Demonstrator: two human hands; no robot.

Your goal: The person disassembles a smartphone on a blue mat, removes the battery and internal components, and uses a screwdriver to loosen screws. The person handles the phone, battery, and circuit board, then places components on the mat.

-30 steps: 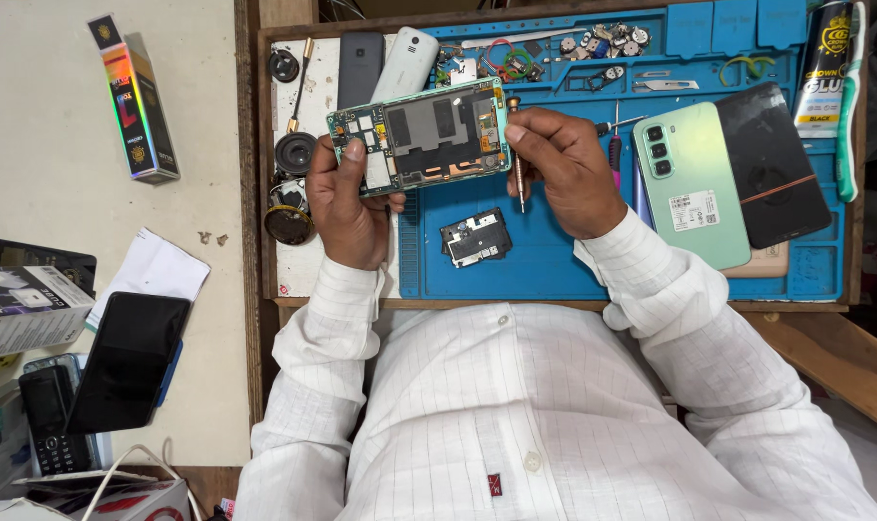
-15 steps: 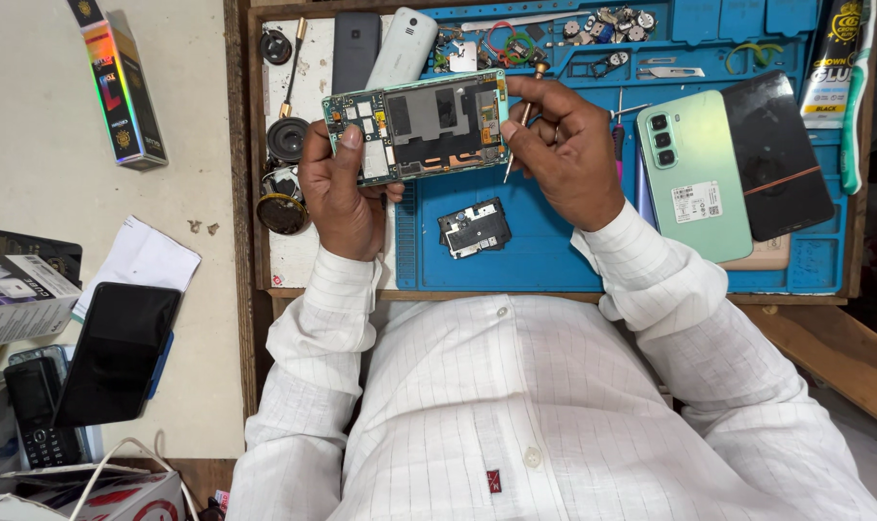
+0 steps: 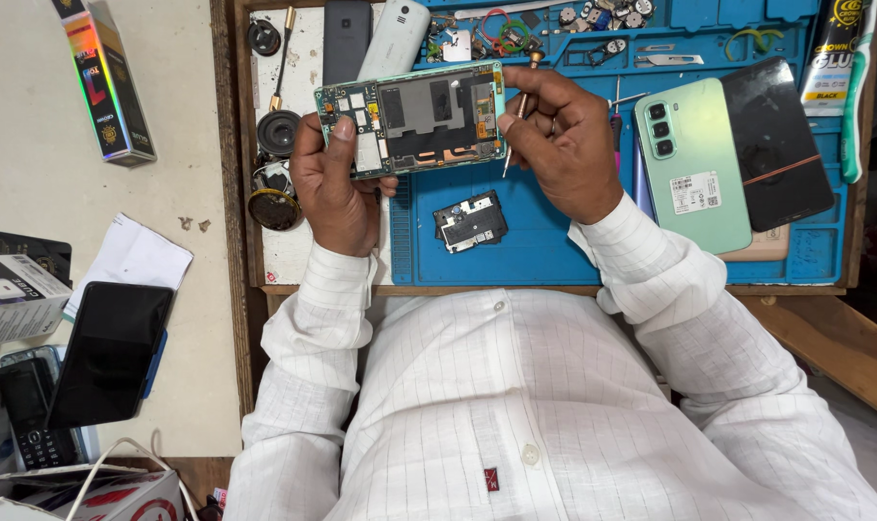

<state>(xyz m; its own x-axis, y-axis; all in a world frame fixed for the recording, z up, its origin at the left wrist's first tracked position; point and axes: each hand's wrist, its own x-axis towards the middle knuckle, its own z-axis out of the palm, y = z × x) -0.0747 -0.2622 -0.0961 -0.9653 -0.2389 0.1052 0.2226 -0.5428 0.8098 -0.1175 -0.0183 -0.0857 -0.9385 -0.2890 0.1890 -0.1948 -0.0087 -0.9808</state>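
An opened smartphone body (image 3: 411, 118) with its circuit boards bared is held over a blue repair mat (image 3: 544, 253). My left hand (image 3: 334, 183) grips its left end, thumb on the boards. My right hand (image 3: 559, 145) steadies the right end and holds a thin screwdriver (image 3: 517, 114) upright between the fingers. A small black detached part (image 3: 470, 221) lies on the mat just below the phone. A pale green back cover (image 3: 692, 164) with camera lenses lies to the right of my right hand.
A black screen panel (image 3: 776, 143) lies beside the green cover. Screws and small parts (image 3: 593, 19) fill the mat's top trays. Round speakers (image 3: 277, 133) sit left of the mat. A dark phone (image 3: 110, 352), boxes (image 3: 105, 82) and a keypad phone (image 3: 28, 425) lie at the left.
Both hands and the opened phone stay together over the mat; the right hand has shifted up against the phone's right end with the screwdriver more upright.
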